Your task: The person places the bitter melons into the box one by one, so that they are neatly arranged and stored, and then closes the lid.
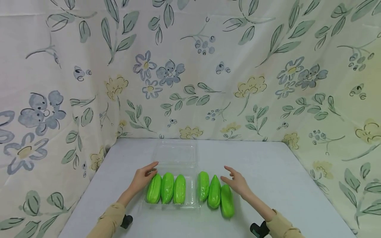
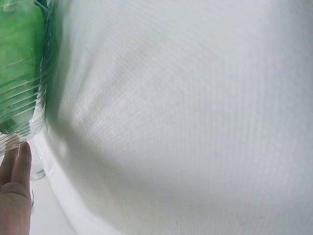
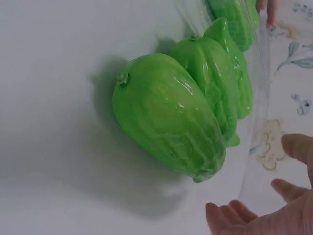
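My left hand (image 1: 143,177) is at the left side of a clear plastic clamshell box (image 1: 191,193), fingertips right at its rim near the first of three glossy green cucumber-like vegetables (image 1: 167,188) lying side by side inside. In the left wrist view, straight fingers (image 2: 20,169) meet the box's ribbed wall. Three similar vegetables (image 1: 214,192) lie on the table just right of the box. Over the outermost one (image 3: 168,115), my right hand (image 1: 239,183) hovers with fingers spread and nothing in them; the right wrist view shows them apart from its tip.
The box's transparent lid (image 1: 175,152) lies folded back toward the rear of the white table (image 1: 253,158). A floral curtain (image 1: 190,72) hangs behind and at both sides. Dark wrist devices (image 1: 259,228) show below the sleeves.
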Demonstrator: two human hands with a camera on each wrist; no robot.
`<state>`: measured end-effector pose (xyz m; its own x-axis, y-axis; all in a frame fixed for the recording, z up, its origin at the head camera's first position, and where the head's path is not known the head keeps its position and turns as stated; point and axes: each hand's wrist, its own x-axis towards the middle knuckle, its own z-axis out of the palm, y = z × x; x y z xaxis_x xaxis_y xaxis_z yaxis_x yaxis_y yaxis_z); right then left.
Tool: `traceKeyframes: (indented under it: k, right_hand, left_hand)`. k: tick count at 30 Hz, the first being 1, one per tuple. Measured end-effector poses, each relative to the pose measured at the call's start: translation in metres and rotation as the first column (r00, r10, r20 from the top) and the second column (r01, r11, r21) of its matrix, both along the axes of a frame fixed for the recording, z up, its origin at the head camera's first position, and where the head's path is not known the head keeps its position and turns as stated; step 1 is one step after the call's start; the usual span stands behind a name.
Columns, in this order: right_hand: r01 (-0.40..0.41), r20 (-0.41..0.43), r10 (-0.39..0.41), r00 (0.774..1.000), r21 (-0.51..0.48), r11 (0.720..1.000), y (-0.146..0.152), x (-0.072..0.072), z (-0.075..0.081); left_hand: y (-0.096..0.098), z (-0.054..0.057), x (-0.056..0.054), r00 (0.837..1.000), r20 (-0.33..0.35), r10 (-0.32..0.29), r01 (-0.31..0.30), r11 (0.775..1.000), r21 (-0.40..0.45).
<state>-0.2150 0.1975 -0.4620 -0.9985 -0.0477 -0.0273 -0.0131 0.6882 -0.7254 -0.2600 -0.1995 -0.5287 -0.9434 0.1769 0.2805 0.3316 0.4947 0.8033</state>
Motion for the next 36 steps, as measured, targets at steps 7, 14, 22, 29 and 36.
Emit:
traceKeyframes:
  k: [7, 14, 22, 29, 36]
  right_hand:
    - [0.026, 0.171, -0.019, 0.985, -0.041, 0.999, 0.005, 0.004, 0.002]
    - [0.025, 0.323, 0.021, 0.946, -0.137, 0.99, 0.011, 0.005, -0.002]
    - [0.009, 0.386, 0.063, 0.92, -0.182, 0.983, 0.014, 0.006, -0.011]
    - [-0.001, 0.386, 0.061, 0.921, -0.155, 0.988, 0.014, 0.007, -0.015]
    - [0.003, 0.373, 0.057, 0.926, -0.16, 0.987, 0.015, 0.007, -0.017]
  left_hand:
    - [0.001, -0.002, -0.001, 1.0, 0.011, 0.007, -0.007, 1.0, -0.004]
    - [0.001, -0.001, -0.001, 1.0, 0.021, 0.017, -0.017, 1.0, -0.016]
    - [0.002, 0.0, -0.001, 1.0, 0.02, 0.02, -0.02, 1.0, -0.014]
    - [0.002, -0.001, 0.0, 1.0, -0.007, 0.009, -0.009, 1.0, -0.013]
    - [0.001, -0.001, 0.0, 1.0, -0.012, 0.005, -0.005, 1.0, 0.003]
